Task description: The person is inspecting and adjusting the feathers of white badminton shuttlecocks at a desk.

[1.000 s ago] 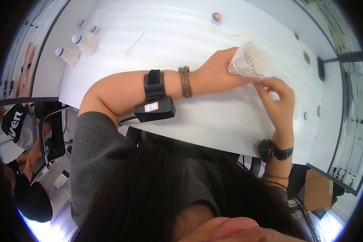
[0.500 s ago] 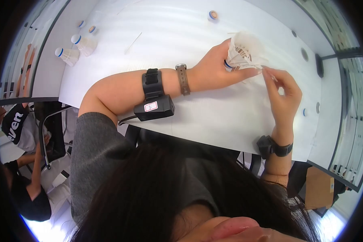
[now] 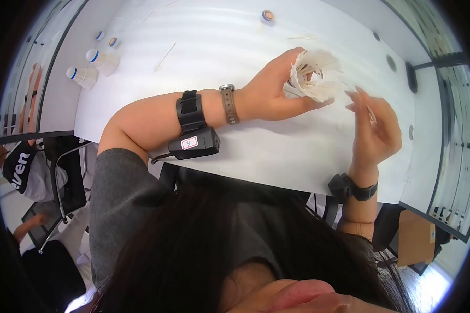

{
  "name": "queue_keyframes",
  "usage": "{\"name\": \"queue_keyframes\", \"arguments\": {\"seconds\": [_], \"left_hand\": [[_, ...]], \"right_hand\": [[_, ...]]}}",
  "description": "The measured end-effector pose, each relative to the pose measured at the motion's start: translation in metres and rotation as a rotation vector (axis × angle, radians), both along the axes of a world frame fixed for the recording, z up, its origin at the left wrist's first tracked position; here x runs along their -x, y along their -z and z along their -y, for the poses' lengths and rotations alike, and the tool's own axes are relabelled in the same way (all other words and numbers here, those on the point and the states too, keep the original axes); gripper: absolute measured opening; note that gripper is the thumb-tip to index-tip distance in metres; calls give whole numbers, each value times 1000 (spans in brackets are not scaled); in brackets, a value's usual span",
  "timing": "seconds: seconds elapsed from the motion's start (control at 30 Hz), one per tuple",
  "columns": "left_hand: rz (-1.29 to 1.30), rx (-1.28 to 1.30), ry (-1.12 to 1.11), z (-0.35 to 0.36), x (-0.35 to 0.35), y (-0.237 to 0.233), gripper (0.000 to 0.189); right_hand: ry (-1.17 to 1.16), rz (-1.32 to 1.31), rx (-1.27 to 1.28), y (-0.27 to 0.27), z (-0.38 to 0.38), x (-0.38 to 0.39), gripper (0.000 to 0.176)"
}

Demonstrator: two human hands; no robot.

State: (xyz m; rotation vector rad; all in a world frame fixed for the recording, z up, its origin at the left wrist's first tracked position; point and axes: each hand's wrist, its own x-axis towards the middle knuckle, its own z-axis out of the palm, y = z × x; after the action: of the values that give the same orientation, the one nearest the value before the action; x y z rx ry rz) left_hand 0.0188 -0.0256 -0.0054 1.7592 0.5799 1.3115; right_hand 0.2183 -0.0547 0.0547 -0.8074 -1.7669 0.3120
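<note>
A white feather shuttlecock [image 3: 318, 73] is held by my left hand [image 3: 279, 91], its open feather end tilted toward the camera. The fingers wrap round its base and side. To the right, apart from the shuttlecock, my right hand [image 3: 373, 122] pinches a thin white feather [image 3: 372, 113] between thumb and fingers. A loose feather [image 3: 302, 37] lies on the white table [image 3: 230, 57] just beyond the shuttlecock.
Two shuttlecocks [image 3: 104, 61] lie at the table's left, with two small blue-rimmed corks [image 3: 113, 41] near them. Another cork [image 3: 267, 16] is at the far middle. A thin feather [image 3: 165, 56] lies left of centre. A co-worker's hand [image 3: 35, 221] shows at lower left.
My right hand has moved right and down, away from the shuttlecock. The shuttlecock has turned so that its feather opening faces the camera more. The co-worker at lower left has shifted.
</note>
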Motion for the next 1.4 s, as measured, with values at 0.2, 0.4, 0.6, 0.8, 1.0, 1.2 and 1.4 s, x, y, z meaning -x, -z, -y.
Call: {"name": "queue_keyframes", "arguments": {"seconds": [0.2, 0.4, 0.6, 0.8, 1.0, 1.2, 1.4], "left_hand": [[-161, -65, -68, 0, -1, 2, 49], [-7, -106, -26, 0, 0, 2, 41], [-49, -154, -37, -1, 1, -2, 35], [-147, -207, -42, -1, 3, -4, 31], [-155, -214, -46, -2, 2, -2, 27], [-139, -57, 50, 5, 0, -6, 23], [-213, -233, 272, 6, 2, -2, 22]], "right_hand": [[-53, 45, -18, -2, 1, 0, 13], [-88, 45, 124, 0, 2, -2, 11], [-68, -127, 415, -5, 7, 3, 7], [-73, -58, 351, 1, 3, -2, 7], [-48, 95, 204, 0, 2, 0, 10], [-111, -178, 144, 5, 6, -15, 13], [169, -66, -191, 2, -9, -17, 12]]}}
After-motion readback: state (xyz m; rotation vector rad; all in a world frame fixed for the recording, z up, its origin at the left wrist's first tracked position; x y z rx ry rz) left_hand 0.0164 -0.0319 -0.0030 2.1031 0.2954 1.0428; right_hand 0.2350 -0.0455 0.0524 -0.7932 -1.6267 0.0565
